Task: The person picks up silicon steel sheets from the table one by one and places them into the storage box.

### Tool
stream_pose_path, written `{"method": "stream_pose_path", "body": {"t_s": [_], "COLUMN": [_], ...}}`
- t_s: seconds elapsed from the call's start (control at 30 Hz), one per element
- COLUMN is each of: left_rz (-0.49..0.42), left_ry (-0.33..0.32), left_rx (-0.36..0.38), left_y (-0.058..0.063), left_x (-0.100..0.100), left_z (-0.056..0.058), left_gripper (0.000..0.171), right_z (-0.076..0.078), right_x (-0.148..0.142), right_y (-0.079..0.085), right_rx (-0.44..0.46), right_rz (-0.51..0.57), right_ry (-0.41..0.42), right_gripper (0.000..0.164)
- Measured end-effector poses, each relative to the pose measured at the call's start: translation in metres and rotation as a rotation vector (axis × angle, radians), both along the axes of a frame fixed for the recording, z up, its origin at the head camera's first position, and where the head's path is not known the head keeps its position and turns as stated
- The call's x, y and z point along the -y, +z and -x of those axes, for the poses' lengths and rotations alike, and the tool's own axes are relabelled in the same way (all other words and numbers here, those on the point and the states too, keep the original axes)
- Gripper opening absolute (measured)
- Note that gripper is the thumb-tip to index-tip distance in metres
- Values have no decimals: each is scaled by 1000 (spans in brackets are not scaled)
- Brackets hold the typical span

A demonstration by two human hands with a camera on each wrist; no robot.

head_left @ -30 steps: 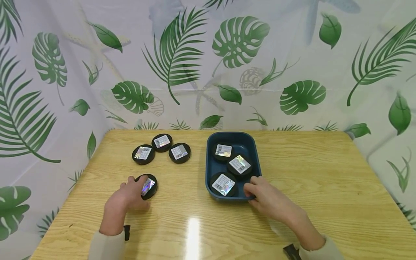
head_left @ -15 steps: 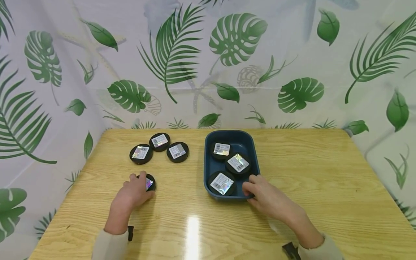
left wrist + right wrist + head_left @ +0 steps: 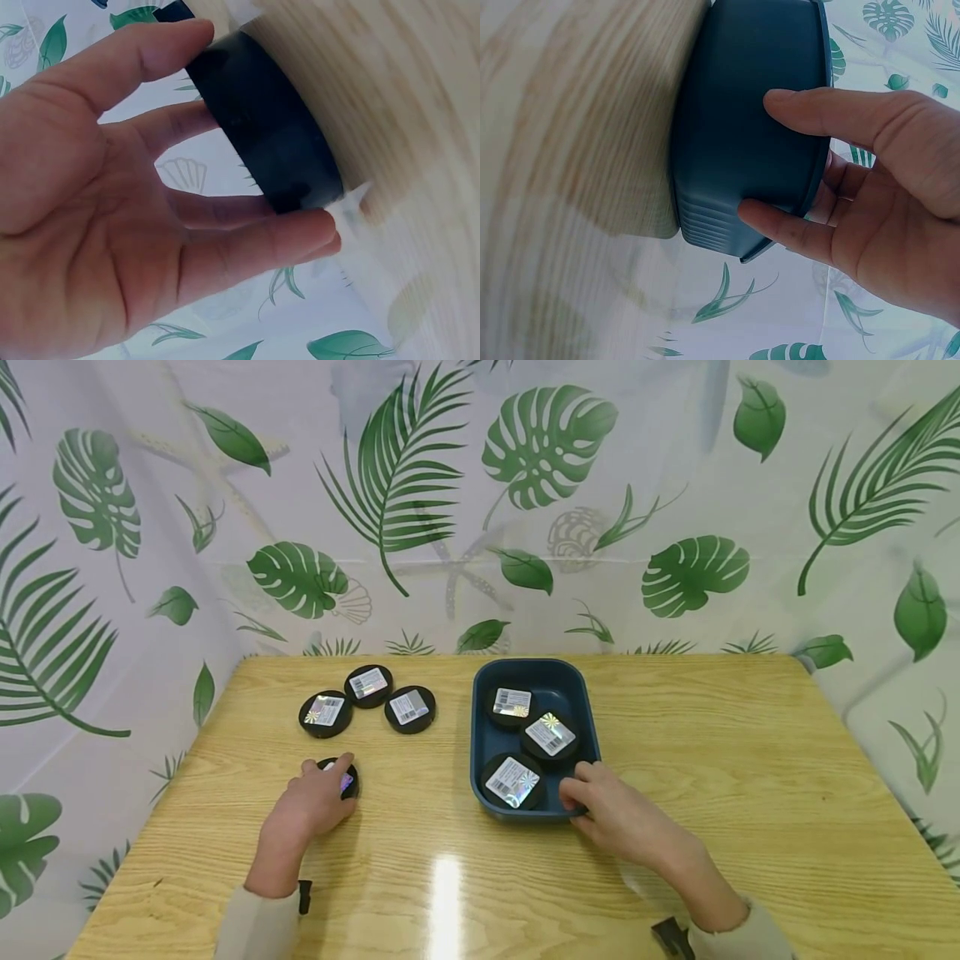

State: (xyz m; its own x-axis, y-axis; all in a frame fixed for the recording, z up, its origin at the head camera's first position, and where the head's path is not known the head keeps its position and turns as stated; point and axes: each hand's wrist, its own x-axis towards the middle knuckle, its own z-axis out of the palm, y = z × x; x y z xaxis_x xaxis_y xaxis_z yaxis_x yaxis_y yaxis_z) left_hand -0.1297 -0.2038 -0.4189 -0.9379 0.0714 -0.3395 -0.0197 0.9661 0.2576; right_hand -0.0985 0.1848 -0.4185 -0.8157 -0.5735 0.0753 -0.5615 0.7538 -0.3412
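Since the earliest head frame, the left hand [image 3: 311,803] has advanced over the nearest black disc [image 3: 266,124], its thumb drawn in against the near side; the blue tray [image 3: 564,692] and the right hand [image 3: 611,810] show no clear shift, the head view itself having moved slightly.

The nearest black disc is at the left part of the bench [image 3: 712,735], label up, partly covered by fingers; whether it has left the surface cannot be told. The left hand pinches it by the rim, thumb on one side, fingers across from it; the palm stands off.

Step in hand, as judged: picking up this disc; the next move seems to call for a settled hold on the rim and a level lift, with the tray kept steady meanwhile.

Beyond it lie three loose discs [image 3: 410,709], close together, labels up; well apart to the right is the tray, containing three further discs [image 3: 550,735], also label up; whether the middle one rests on its neighbours cannot be told.

The right hand grips the tray at its near right corner; thumb and one finger bear on the outer wall, the remaining fingers passing behind the rim; behind the bench hangs a leaf-print cloth [image 3: 427,510].
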Motion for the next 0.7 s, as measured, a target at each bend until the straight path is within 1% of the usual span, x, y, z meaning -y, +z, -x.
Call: {"method": "stream_pose_path", "body": {"t_s": [0.2,0.4,0.47,0.6,0.7], "left_rz": [6,1,4,10,9], "left_ry": [-13,7,11,-3,-12], "left_rx": [-4,-16,-13,-26,-38], "left_y": [-1,-3,-3,-3,-3], "left_x": [0,1,2,2,1], "left_z": [0,0,0,1,2], "left_gripper": [63,59,58,58,58], "right_z": [0,1,2,1,0], "right_x": [0,2,2,1,1], "right_y": [0,-1,-1,1,2], "right_rx": [-16,-8,-10,-14,-2], "right_rz": [8,7,11,17,11], "right_ry": [10,6,16,22,1], "right_gripper": [31,32,32,33,33]}}
